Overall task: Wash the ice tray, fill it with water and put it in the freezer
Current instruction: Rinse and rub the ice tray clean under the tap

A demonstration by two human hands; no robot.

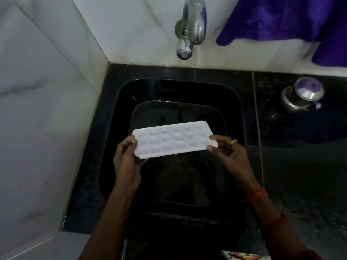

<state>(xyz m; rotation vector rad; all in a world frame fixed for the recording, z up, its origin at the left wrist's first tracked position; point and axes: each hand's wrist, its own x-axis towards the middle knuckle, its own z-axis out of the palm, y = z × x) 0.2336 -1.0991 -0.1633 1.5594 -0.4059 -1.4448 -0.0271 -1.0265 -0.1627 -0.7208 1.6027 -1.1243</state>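
Left hand (126, 162) & right hand (230, 153): ice tray (171, 140) is pinched at its short ends by thumbs & curled fingers, held level over sink (110, 147), prob. for rinsing under tap (194, 23).

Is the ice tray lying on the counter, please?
No, the left hand and right hand hold the ice tray by its ends over the sink.

Only 1 view (wide-angle, head-worn) looks steeply down, close over the sink (116, 117) at frame centre, tap (194, 21) at top.
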